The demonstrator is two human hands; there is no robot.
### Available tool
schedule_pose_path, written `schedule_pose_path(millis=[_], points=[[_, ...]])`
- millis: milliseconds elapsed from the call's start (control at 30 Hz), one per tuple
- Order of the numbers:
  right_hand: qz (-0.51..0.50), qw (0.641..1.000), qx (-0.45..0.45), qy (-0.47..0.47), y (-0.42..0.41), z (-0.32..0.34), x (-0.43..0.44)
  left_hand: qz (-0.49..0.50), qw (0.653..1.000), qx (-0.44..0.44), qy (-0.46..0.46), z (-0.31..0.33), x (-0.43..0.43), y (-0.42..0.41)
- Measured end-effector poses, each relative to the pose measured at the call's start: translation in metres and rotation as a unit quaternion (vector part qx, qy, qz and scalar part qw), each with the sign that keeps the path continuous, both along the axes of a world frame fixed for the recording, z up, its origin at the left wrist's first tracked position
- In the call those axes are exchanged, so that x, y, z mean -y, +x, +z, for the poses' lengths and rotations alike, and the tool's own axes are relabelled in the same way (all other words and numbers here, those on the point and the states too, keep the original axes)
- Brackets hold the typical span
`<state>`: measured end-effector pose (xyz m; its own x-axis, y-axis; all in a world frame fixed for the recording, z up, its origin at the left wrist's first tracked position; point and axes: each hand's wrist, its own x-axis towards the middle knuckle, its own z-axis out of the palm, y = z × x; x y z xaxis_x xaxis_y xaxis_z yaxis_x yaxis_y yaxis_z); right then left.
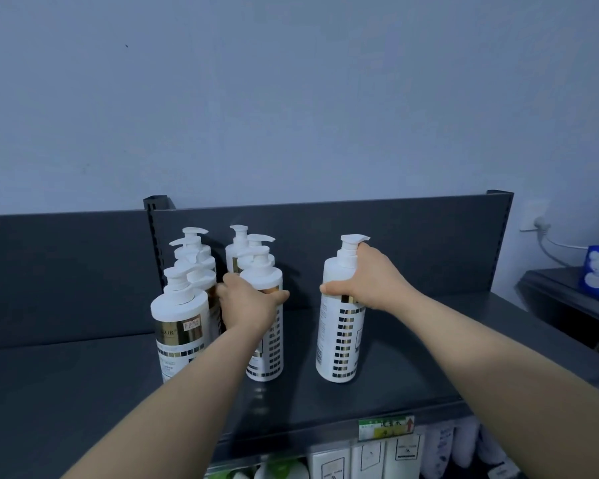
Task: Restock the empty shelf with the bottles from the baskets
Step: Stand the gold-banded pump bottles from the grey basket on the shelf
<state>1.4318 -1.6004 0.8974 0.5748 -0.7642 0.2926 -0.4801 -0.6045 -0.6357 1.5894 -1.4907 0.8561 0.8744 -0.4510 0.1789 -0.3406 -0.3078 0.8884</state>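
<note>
Head view: the left hand (pixel 249 300) grips the second row's front bottle (pixel 266 344), the right hand (pixel 363 281) a lone bottle (pixel 339 340), both upright on the shelf (pixel 429 357). Best to slide the lone bottle in beside the front bottle without tipping it.

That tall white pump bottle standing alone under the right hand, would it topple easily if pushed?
Probably yes: the bottle is tall on a narrow base, so a push near the pump would likely tip it. Pushed low, its smooth body may slide on the flat shelf.
</note>
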Motion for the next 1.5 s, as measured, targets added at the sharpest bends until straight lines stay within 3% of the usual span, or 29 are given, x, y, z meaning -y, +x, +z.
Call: schedule_pose_path(millis=[367, 567, 700, 900, 1300, 1500], points=[[-0.019, 1.000, -0.017, 0.003, 0.007, -0.009, -0.020, -0.093, 0.996, 0.002, 0.010, 0.021, -0.017, -0.005], [-0.030, 0.999, -0.038, -0.024, 0.017, -0.010, -0.047, -0.117, 0.981, 0.139, 0.070, 0.057, -0.056, -0.007], [-0.029, 0.999, -0.018, -0.018, 0.029, -0.014, -0.068, -0.104, 0.968, 0.225, 0.028, 0.067, -0.088, -0.003], [-0.029, 0.999, 0.004, -0.035, 0.050, -0.019, -0.095, -0.043, 0.920, 0.389, 0.028, 0.071, -0.125, 0.009], [-0.089, 0.993, -0.018, -0.070, 0.078, -0.030, -0.121, -0.027, 0.892, 0.445, 0.070, 0.047, -0.140, 0.021], [-0.063, 0.996, -0.022, -0.068, 0.072, -0.031, -0.122, -0.033, 0.891, 0.446, 0.072, 0.041, -0.144, 0.015]])
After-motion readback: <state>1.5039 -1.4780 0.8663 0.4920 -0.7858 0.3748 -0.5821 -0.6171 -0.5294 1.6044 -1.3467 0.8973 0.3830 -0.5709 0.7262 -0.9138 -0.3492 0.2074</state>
